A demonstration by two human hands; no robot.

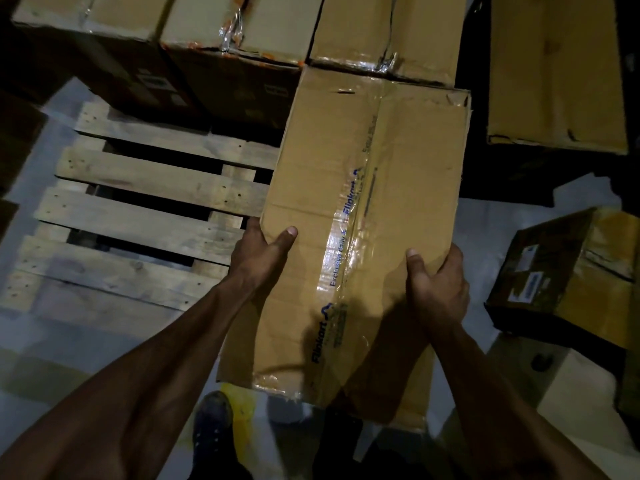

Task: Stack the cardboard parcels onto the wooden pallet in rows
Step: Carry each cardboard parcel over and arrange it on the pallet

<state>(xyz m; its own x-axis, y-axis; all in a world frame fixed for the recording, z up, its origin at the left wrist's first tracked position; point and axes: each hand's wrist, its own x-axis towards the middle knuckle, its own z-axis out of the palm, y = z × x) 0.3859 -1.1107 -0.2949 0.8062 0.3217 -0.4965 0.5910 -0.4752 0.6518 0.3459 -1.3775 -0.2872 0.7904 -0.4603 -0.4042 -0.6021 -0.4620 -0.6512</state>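
A long cardboard parcel (360, 209) with taped seam and blue print fills the centre, held above the right side of the wooden pallet (145, 202). My left hand (263, 258) grips its left edge, thumb on top. My right hand (440, 282) grips its right edge, thumb on top and fingers curled round the side. The parcel's far end touches a row of three taped parcels (239, 26) standing along the pallet's far side.
Bare pallet slats lie to the left on the pale floor. Another parcel (554, 74) stands at the upper right, off the pallet. A darker labelled parcel (568, 275) lies on the floor at right. My shoe (211, 427) is below the held parcel.
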